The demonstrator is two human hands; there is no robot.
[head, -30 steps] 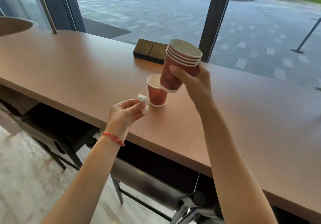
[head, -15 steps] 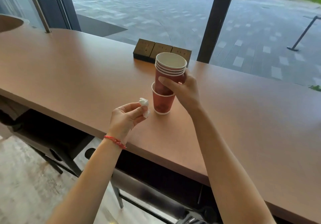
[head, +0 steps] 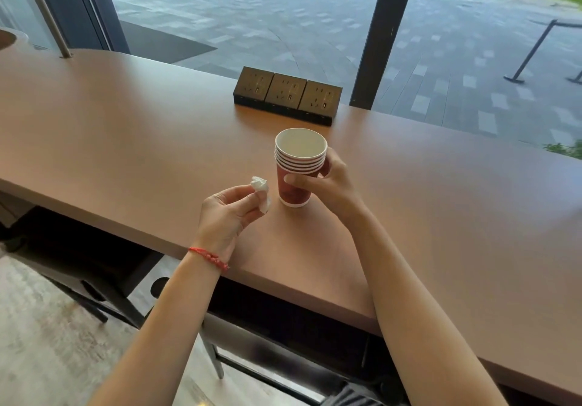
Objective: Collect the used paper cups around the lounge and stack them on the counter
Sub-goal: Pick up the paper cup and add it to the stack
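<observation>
A nested stack of red paper cups (head: 294,169) stands upright on the brown surface (head: 126,141), the top cup's pale inside bare. The right hand (head: 327,185) wraps around the stack. The left hand (head: 226,213) pinches a crumpled white tissue (head: 261,190) just beside it. A row of power sockets (head: 286,94) sits behind.

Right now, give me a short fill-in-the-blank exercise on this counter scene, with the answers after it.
1. The right hand grips a stack of red paper ____.
2. The left hand pinches a crumpled white ____.
3. The stack stands on the brown ____.
4. Behind the stack sits a row of ____ dark power sockets.

Missing words: cups; tissue; counter; three
</observation>
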